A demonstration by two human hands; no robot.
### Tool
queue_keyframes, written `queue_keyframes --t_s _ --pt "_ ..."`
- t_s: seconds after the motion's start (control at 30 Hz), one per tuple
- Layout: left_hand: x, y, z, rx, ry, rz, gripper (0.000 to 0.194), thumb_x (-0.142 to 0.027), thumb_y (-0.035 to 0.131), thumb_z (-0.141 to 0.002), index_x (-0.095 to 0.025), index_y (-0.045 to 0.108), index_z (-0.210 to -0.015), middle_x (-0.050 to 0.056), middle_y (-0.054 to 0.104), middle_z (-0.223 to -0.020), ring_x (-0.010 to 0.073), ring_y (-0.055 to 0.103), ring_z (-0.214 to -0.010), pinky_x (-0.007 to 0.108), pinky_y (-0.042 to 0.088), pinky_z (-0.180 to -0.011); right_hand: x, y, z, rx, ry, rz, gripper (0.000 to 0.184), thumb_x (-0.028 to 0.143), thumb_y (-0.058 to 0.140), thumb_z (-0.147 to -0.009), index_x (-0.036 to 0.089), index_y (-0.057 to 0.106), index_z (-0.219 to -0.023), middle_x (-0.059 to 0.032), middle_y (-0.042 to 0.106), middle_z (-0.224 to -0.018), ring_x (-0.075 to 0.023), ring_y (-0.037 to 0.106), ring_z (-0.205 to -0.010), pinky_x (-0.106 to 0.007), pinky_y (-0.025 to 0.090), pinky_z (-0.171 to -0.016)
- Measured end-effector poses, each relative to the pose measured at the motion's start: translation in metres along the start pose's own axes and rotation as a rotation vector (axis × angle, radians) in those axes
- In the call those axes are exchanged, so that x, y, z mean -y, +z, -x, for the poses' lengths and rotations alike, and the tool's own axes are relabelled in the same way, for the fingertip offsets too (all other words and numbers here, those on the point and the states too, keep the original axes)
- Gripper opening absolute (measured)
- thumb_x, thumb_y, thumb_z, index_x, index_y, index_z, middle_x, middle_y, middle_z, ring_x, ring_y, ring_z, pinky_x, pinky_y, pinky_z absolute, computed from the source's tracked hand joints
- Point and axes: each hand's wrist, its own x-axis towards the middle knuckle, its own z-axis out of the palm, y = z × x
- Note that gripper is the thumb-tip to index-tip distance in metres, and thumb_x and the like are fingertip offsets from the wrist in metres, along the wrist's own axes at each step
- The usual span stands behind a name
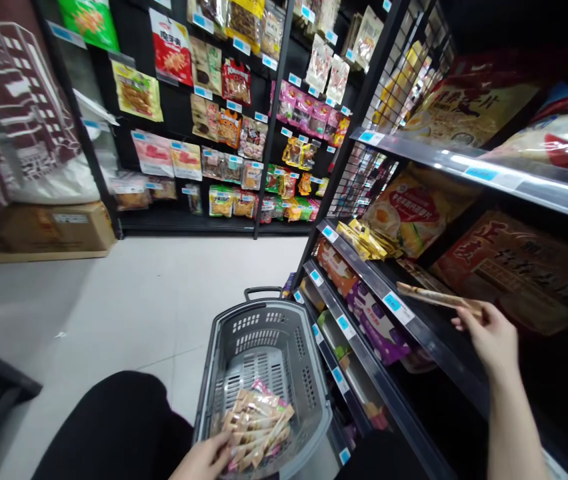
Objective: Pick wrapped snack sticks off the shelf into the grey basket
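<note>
Low in front of me stands a grey plastic shopping basket (321,400) with slotted walls. Inside it lies a fanned bunch of slim beige-brown stick packets (259,423), over something pink. My left hand (207,457) reaches over the basket's near left side, fingers curled closed at the left ends of these packets. Out to the right, my right hand (489,333) pinches the near end of a similar slim stick packet (437,297), held just above the shelf's front edge. Behind it, more slim packets (421,273) lie on that shelf, partly hidden.
Yellow stick packets (367,240) are heaped farther along the shelf, before large food bags (409,207). A shelf edge (479,170) juts out above my right hand. Hanging snack bags (239,133) line the back rack. Cardboard boxes (59,230) sit at left on the floor.
</note>
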Motion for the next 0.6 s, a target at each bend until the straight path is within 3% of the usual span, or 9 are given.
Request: queue_keyframes --t_s 0.1,0.17,0.27,0.37,0.47,0.6 --pt "-0.009 0.002 0.005 0.008 0.001 0.168 0.040 -0.053 0.047 -0.077 -0.016 0.059 -0.086 0.002 0.058 -0.071 0.0165 0.054 -0.069 0.026 0.042 -0.068 0.029 0.016 0.070 -0.067 0.027 -0.229 0.041 0.044 0.071 -0.063 0.016 0.057 -0.090 -0.0058 0.064 -0.068 -0.0225 0.063 -0.060 -0.037 0.053 -0.062" --pt "-0.015 0.003 0.009 0.055 0.022 0.418 0.051 -0.055 0.053 -0.075 -0.016 0.052 -0.109 0.005 0.060 -0.087 0.0168 0.056 -0.078 0.028 0.044 -0.074 0.039 0.041 0.117 0.007 0.101 -0.282 0.036 0.045 0.068 -0.068 0.019 0.057 -0.092 -0.0054 0.064 -0.071 -0.0219 0.063 -0.062 -0.037 0.054 -0.063" --pt "-0.021 0.001 0.017 0.111 0.134 0.864 0.079 -0.055 0.066 -0.066 -0.023 0.033 -0.131 0.012 0.052 -0.116 0.0204 0.055 -0.097 0.035 0.044 -0.085 0.035 0.096 0.180 0.313 0.332 -0.471 0.034 0.047 0.065 -0.070 0.021 0.056 -0.090 -0.0028 0.061 -0.064 -0.0190 0.058 -0.053 -0.034 0.051 -0.054" --pt "-0.023 -0.006 0.025 0.095 0.172 1.185 0.095 -0.049 0.073 -0.061 -0.031 0.019 -0.137 0.014 0.046 -0.125 0.0246 0.054 -0.103 0.040 0.047 -0.082 0.015 0.155 0.235 0.594 0.577 -0.656 0.041 0.050 0.068 -0.064 0.019 0.053 -0.085 -0.0031 0.059 -0.064 -0.0180 0.056 -0.051 -0.032 0.049 -0.048" --pt "-0.020 -0.011 0.027 -0.026 0.060 1.083 0.084 -0.032 0.080 -0.055 -0.025 0.039 -0.127 0.013 0.055 -0.114 0.0209 0.060 -0.088 0.032 0.050 -0.070 -0.008 0.194 0.274 0.682 0.721 -0.649 0.052 0.054 0.069 -0.059 0.018 0.047 -0.090 -0.0041 0.059 -0.068 -0.0202 0.058 -0.053 -0.034 0.049 -0.049" --pt "-0.012 -0.007 0.022 -0.068 -0.063 0.736 0.050 -0.022 0.081 -0.048 -0.010 0.061 -0.092 0.006 0.063 -0.084 0.0132 0.058 -0.066 0.025 0.049 -0.060 -0.037 0.205 0.291 0.869 0.657 -0.632 0.066 0.052 0.067 -0.063 0.019 0.039 -0.112 -0.0067 0.062 -0.082 -0.0203 0.060 -0.056 -0.037 0.052 -0.056"
